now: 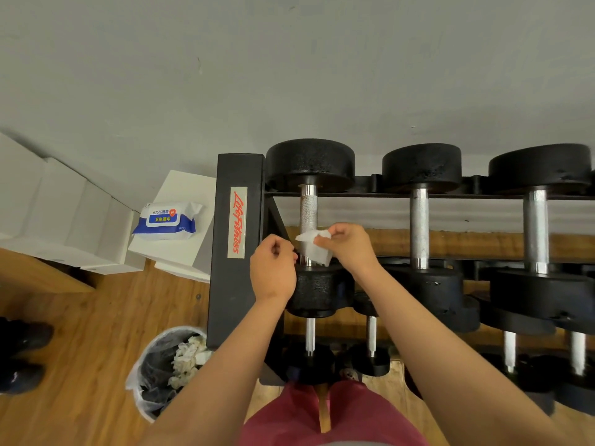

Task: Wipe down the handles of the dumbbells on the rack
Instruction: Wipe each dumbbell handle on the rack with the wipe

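Observation:
A black dumbbell with a knurled chrome handle (308,210) lies at the left end of the top shelf of the black rack (232,239). Over the near end of that handle hangs a white wet wipe (314,247). My right hand (349,247) pinches the wipe's upper edge between thumb and fingers. Just left of the handle is my left hand (273,272), with curled fingers at the wipe's left edge; whether they grip it is hidden. Two larger dumbbells (419,226) (536,230) lie to the right on the same shelf.
A blue pack of wipes (167,222) sits on a white box left of the rack. A lined bin (170,365) with used wipes stands on the wooden floor at the lower left. Smaller dumbbells (371,342) fill the lower shelf. Dark shoes (22,352) show at the left edge.

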`<state>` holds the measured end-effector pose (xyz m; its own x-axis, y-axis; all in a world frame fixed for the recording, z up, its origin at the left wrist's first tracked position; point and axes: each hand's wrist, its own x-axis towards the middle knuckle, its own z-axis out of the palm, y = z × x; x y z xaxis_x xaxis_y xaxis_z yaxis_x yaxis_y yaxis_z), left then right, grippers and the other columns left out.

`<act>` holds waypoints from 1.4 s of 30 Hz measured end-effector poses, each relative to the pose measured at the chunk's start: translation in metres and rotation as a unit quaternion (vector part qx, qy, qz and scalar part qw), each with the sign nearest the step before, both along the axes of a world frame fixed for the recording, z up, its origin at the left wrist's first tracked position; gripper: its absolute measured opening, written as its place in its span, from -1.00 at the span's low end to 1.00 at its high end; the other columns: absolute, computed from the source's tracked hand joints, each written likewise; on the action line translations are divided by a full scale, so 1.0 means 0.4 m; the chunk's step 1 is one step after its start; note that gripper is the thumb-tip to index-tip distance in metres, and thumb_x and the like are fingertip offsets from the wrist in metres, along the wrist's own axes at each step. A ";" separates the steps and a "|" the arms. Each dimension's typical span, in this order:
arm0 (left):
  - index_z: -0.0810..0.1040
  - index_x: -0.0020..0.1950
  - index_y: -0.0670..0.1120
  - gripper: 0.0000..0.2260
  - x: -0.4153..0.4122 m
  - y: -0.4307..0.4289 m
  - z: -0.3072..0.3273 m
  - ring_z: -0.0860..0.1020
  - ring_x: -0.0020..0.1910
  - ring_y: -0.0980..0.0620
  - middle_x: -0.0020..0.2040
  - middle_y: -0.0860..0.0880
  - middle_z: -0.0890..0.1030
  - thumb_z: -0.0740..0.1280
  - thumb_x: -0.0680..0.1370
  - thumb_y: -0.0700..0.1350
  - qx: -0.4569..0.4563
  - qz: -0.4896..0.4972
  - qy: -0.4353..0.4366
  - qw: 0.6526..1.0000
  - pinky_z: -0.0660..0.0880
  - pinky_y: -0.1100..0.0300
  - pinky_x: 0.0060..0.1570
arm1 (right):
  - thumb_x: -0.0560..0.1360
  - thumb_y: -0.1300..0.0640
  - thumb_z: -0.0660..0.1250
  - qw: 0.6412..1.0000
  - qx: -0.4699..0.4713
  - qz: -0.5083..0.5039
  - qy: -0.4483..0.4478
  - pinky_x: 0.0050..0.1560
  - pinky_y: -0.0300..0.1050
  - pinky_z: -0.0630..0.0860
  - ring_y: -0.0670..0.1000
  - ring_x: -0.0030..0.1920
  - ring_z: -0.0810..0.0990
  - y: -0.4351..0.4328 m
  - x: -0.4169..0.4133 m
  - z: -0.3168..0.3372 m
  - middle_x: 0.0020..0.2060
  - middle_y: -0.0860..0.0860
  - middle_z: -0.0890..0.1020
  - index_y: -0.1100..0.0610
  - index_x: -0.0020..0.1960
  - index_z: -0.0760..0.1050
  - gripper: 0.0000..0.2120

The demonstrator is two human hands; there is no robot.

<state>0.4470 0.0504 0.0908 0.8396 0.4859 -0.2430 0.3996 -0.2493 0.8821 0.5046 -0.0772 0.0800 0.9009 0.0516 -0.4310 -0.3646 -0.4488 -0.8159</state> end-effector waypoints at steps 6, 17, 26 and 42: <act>0.54 -0.17 -0.11 -0.84 -0.005 0.002 -0.002 0.60 -0.18 0.02 -0.25 -0.04 0.61 0.24 0.59 -0.19 0.001 -0.004 -0.006 1.000 0.53 0.16 -0.08 | 0.44 0.05 0.48 0.994 -0.080 0.077 0.003 -0.25 -0.23 0.40 -0.04 -0.20 0.50 0.014 0.004 0.023 -0.21 0.04 0.56 0.21 -0.09 0.53 -0.76; 0.54 -0.09 -0.13 -0.87 -0.033 0.009 -0.021 0.55 -0.13 0.09 -0.17 -0.01 0.59 0.24 0.60 -0.16 0.000 -0.010 0.006 1.000 0.41 0.24 -0.12 | 0.40 0.15 0.51 0.984 -0.094 0.144 0.037 0.04 -0.13 0.54 -0.01 0.02 0.60 -0.017 -0.001 0.026 0.00 0.06 0.65 0.17 0.05 0.59 -0.75; 0.54 -0.18 -0.10 -0.83 -0.034 0.010 -0.021 0.58 -0.15 0.07 -0.26 0.05 0.60 0.23 0.59 -0.20 -0.010 -0.012 -0.003 1.000 0.49 0.11 -0.03 | 0.39 0.17 0.52 0.989 -0.090 0.110 0.034 0.05 -0.12 0.52 0.00 0.01 0.59 -0.007 -0.008 0.022 -0.01 0.06 0.65 0.19 0.04 0.60 -0.74; 0.55 -0.16 -0.09 -0.82 -0.037 0.006 -0.011 0.60 -0.14 0.09 -0.25 0.05 0.60 0.21 0.60 -0.20 -0.017 -0.009 -0.004 1.000 0.45 0.26 -0.07 | 0.42 0.20 0.50 0.994 0.033 0.024 0.099 -0.19 -0.26 0.46 0.00 -0.02 0.56 0.019 0.005 0.041 -0.02 0.05 0.60 0.23 0.14 0.57 -0.68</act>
<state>0.4324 0.0527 0.0864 0.8500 0.4624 -0.2522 0.3886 -0.2271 0.8930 0.5066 -0.0698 0.0963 0.7950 0.1256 -0.5935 -0.5004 -0.4174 -0.7586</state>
